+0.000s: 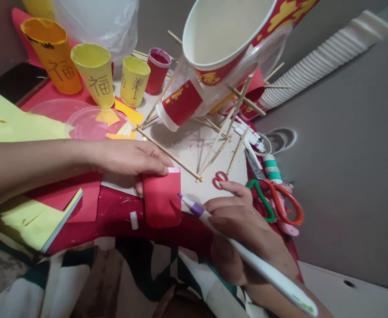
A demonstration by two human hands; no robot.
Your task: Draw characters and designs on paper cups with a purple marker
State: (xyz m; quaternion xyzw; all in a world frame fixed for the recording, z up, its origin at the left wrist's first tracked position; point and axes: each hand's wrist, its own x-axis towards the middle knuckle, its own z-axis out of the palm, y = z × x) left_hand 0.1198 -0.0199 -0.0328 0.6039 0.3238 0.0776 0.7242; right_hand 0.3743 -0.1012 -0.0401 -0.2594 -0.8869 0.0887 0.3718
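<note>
Cups, head view: beyond your left grip [131, 159] you have four standing in a row: one orange cup [59, 73], two yellow cups [96, 81], one red cup [158, 73].
Red piece: one red paper-covered piece [162, 201], just in front of your left grip's fingertips and left of your right grip [243, 225].
Left grip: nearly closed, your thumb over the pale strip at the piece's upper edge, fingers behind.
Right grip: closed around one white marker [250, 258]; its purple tip is beside the piece's right edge, contact impossible to tell.
Small white cylinder: one [134, 220], on your side of the left grip.
Stick frame: one [170, 152], on the desk [187, 143] beyond both your grips.
Loop handles: one green [258, 194], one orange [296, 205], right of your right grip.
</note>
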